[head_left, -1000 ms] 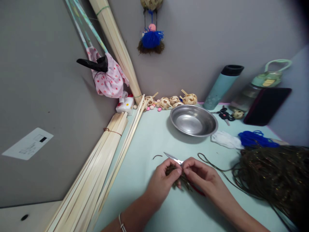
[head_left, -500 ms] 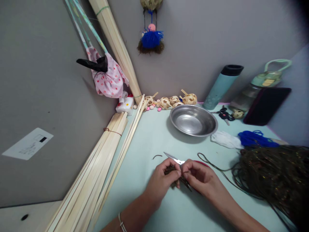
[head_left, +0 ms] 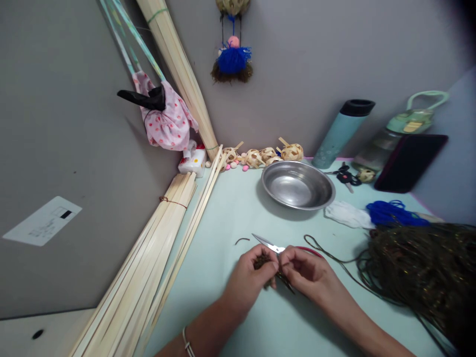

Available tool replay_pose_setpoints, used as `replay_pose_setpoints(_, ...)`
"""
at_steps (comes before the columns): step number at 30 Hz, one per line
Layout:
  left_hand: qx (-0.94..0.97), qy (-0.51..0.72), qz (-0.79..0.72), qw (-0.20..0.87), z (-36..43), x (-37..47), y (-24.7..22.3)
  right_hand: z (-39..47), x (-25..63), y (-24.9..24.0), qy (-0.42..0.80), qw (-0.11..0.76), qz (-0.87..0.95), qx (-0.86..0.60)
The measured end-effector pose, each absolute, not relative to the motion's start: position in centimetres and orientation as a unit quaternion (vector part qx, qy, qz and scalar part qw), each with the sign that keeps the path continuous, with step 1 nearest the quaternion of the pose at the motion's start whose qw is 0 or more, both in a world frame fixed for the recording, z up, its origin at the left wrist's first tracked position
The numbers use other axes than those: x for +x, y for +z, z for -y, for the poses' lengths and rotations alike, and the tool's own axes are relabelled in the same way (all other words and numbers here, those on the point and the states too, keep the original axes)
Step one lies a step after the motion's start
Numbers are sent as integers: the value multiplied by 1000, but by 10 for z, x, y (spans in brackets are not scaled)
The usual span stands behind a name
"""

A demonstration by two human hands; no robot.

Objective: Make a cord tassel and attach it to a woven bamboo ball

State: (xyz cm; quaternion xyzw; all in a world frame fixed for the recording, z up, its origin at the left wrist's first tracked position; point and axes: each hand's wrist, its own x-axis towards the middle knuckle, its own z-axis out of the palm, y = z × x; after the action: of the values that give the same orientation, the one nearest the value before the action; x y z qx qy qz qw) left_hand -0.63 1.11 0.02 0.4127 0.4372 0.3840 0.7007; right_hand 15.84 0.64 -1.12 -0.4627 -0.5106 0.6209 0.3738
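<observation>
The left hand pinched a bundle of brown cord between thumb and fingertips, its fingers curled round the lower side, probably so that the many loose ends stayed together. The right hand met it from the other side, fingers bent and thumb drawn in close to the forefinger; whether a strand was caught between them could not be told. That close, two-sided hold seemed suited to sorting fine strands.

The bundle sat above the table, well in from the far edge. It looked short, dark and frayed, with blunt ends crowded inside the left hand and thinner strands slanting out under the right fingertips. Scissors lay just beyond, blades toward the table's left side and red handle partly hidden, presumably kept within easy reach. A cord snippet lay near their tip. Toward the right edge, a big tangle of brown cord trailed a loop toward the hands.
</observation>
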Motion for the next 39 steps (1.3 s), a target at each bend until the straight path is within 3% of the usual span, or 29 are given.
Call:
replay_pose_setpoints(11, 378, 449, -356, 727, -8, -6, -1, -7, 156, 0, 635, 352, 514, -457)
replay_pose_setpoints(17, 415, 444, -411, 680, -9, -6, -1, -8, 160, -3, 602, 386, 506, -482)
replay_pose_setpoints(27, 412, 404, -394, 716, -9, -5, -5, -7, 159, 4, 623, 395, 481, -474)
replay_pose_setpoints(39, 349, 448, -411, 713, -12, -6, 2, -8, 158, 0, 600, 422, 469, -492)
